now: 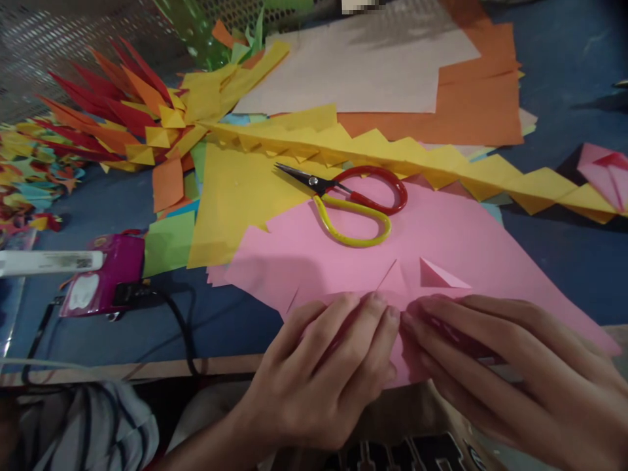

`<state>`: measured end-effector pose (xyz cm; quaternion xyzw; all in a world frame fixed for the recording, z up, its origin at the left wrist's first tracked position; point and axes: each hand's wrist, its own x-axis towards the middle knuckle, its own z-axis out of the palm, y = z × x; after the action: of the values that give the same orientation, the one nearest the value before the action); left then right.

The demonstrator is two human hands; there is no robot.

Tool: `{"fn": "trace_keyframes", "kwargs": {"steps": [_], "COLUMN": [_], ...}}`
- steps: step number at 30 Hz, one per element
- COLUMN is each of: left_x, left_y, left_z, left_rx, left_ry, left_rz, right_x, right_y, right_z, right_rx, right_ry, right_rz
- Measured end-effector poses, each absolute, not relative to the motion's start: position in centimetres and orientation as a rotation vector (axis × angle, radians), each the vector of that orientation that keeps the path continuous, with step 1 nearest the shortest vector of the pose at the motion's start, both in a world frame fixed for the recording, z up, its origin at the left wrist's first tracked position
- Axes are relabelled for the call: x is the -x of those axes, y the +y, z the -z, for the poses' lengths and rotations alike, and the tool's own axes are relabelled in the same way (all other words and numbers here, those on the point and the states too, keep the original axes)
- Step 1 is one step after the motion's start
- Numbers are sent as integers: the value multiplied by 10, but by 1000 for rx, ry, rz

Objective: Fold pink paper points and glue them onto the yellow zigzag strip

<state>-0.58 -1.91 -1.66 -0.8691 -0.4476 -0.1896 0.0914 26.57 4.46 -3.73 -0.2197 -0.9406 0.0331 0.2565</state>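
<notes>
My left hand (pixel 338 360) has its fingers pressed together on a folded piece of pink paper (pixel 392 277) near the table's front edge. My right hand (pixel 515 356) pinches the same piece from the other side, its fingertips almost meeting the left ones. Small triangular points of the folded paper stand up beyond both hands, while the rest is hidden under the fingers. Beneath lie larger pink paper sheets (pixel 456 229). Scissors (pixel 321 185) with one red and one yellow handle rest partly open on the sheets, just beyond my hands.
A long yellow zigzag paper strip (pixel 432 157) crosses behind the scissors, joined to red and orange paper spikes (pixel 132 98). White paper (pixel 353 72) lies over orange sheets (pixel 481 108) at the back. A purple device (pixel 110 268) with a black cable is at left.
</notes>
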Motion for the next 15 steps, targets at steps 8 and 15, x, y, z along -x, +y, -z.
{"fn": "trace_keyframes", "kwargs": {"steps": [8, 15], "left_x": [7, 8], "left_y": [-19, -18], "left_z": [16, 14], "left_rx": [2590, 2577], "left_ry": [-1367, -1349], "left_rz": [532, 481], "right_x": [-266, -269], "right_y": [42, 38], "right_z": [35, 36], "right_rx": [695, 706], "right_ry": [-2515, -2468], "right_rz": [-212, -213]}}
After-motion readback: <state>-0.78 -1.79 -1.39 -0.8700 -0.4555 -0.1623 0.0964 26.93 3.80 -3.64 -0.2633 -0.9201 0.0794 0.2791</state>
